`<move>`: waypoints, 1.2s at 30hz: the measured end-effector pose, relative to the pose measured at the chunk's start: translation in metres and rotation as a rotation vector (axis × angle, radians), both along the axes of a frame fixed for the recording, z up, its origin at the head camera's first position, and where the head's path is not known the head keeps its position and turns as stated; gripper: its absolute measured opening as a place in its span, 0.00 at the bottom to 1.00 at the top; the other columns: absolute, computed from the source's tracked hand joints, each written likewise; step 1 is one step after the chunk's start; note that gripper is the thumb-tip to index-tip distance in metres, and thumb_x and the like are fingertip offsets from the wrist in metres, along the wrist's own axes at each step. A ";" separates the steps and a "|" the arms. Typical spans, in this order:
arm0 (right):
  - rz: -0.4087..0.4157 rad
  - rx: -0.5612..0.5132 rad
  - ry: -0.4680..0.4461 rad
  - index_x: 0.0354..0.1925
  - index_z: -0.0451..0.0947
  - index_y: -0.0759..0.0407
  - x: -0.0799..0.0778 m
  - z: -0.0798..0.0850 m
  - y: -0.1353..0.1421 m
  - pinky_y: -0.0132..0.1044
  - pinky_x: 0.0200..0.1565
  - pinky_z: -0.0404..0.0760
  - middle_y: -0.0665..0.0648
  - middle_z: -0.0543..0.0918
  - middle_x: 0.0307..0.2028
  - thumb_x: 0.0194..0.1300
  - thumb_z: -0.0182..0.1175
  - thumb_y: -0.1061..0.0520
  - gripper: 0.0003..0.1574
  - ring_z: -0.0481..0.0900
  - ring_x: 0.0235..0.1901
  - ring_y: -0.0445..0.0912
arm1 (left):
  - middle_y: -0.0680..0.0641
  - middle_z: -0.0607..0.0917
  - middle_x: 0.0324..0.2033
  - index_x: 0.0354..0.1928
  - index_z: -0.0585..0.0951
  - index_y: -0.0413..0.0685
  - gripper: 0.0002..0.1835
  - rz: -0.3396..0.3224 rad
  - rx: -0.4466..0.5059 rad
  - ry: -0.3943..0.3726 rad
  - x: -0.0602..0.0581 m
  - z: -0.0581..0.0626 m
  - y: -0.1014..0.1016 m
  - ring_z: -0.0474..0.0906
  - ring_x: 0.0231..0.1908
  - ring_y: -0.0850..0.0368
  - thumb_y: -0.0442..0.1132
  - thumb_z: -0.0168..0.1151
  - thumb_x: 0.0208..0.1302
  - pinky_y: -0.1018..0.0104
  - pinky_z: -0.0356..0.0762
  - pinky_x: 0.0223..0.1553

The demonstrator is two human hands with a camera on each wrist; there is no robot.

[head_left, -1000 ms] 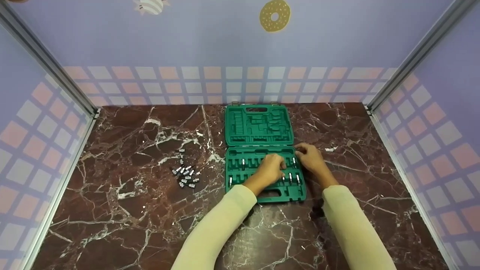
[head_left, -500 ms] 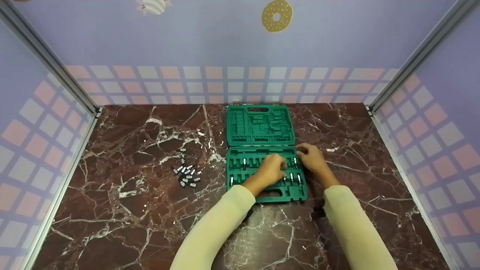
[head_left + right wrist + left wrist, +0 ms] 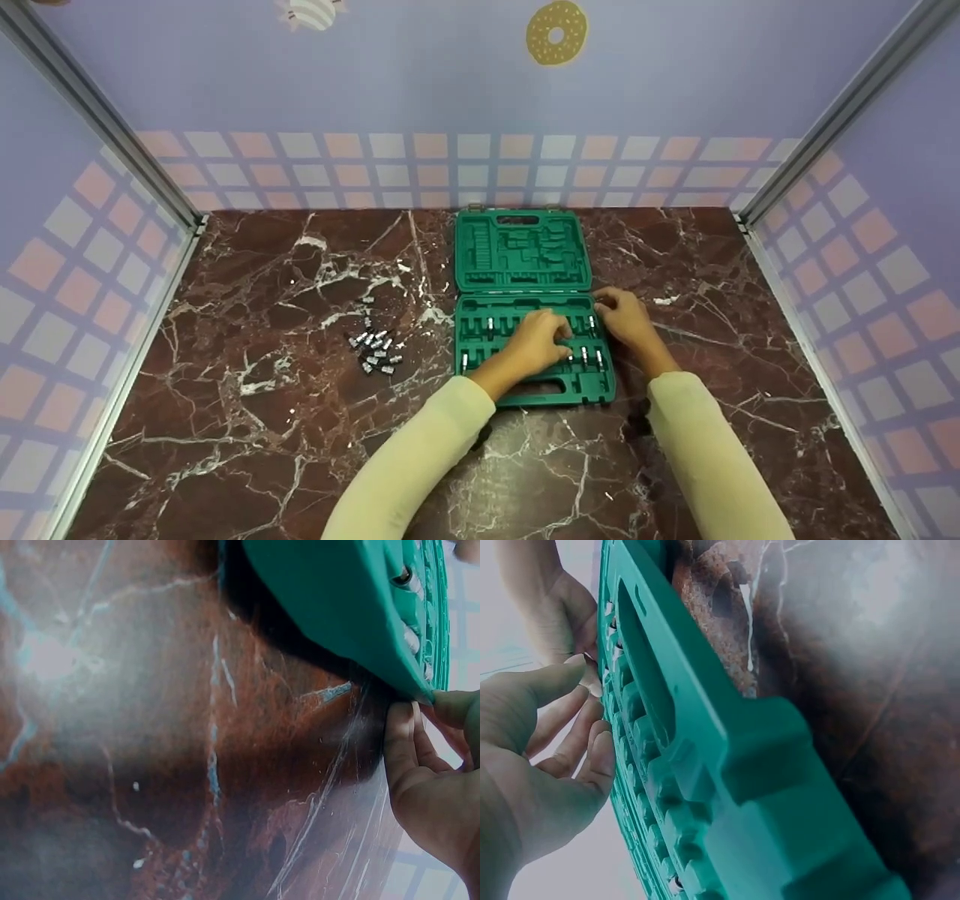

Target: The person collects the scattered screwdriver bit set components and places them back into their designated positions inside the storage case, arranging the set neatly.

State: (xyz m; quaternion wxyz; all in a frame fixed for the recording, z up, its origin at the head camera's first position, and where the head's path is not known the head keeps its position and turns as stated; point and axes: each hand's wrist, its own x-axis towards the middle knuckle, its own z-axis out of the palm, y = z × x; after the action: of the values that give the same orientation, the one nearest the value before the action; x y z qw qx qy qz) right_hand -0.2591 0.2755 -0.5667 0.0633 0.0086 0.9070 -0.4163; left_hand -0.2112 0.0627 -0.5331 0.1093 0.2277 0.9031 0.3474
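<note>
A green socket case [image 3: 545,394] lies opened flat on the marbled table, several silver sockets [image 3: 490,326] standing in its slots. My left hand [image 3: 534,345] hovers over the middle of the slotted half, thumb and index finger parted and the other fingers loosely bent. Nothing shows between them in the left wrist view, where the fingertips [image 3: 602,754] come close to the slots. At the case's right side, my right hand [image 3: 626,321] pinches the rim near the hinge, its thumb [image 3: 452,706] on the edge and fingers against the side.
Left of the case lies a loose pile of small silver sockets [image 3: 373,346], with a few more trailing behind it. The lid [image 3: 523,251] leans back toward the patterned rear wall [image 3: 360,82]. Side walls [image 3: 862,225] bound the table [image 3: 247,450].
My left hand has drawn slightly back, its thumb and index finger spreading wider apart. The right hand keeps its place on the case's edge. The whole head view has drifted a little.
</note>
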 end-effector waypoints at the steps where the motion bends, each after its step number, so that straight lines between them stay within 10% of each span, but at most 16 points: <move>1: 0.000 0.002 0.000 0.58 0.81 0.66 0.000 0.000 0.000 0.54 0.52 0.81 0.70 0.85 0.52 0.76 0.55 0.62 0.17 0.82 0.50 0.59 | 0.46 0.83 0.42 0.44 0.87 0.44 0.10 -0.001 0.004 0.002 0.001 0.001 -0.002 0.80 0.43 0.53 0.39 0.74 0.65 0.62 0.81 0.45; 36: 0.035 0.046 0.052 0.58 0.80 0.67 0.000 -0.003 0.004 0.59 0.56 0.79 0.72 0.84 0.52 0.75 0.56 0.63 0.17 0.82 0.52 0.63 | 0.40 0.85 0.49 0.51 0.85 0.41 0.19 0.067 0.238 -0.010 0.009 0.042 -0.140 0.81 0.52 0.37 0.36 0.77 0.58 0.44 0.81 0.56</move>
State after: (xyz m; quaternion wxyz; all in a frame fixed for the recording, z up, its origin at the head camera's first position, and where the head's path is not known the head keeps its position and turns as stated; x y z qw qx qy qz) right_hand -0.2595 0.2797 -0.5695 0.0470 -0.0167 0.9176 -0.3944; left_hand -0.2024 -0.0778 -0.4909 0.0742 0.2071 0.8621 0.4566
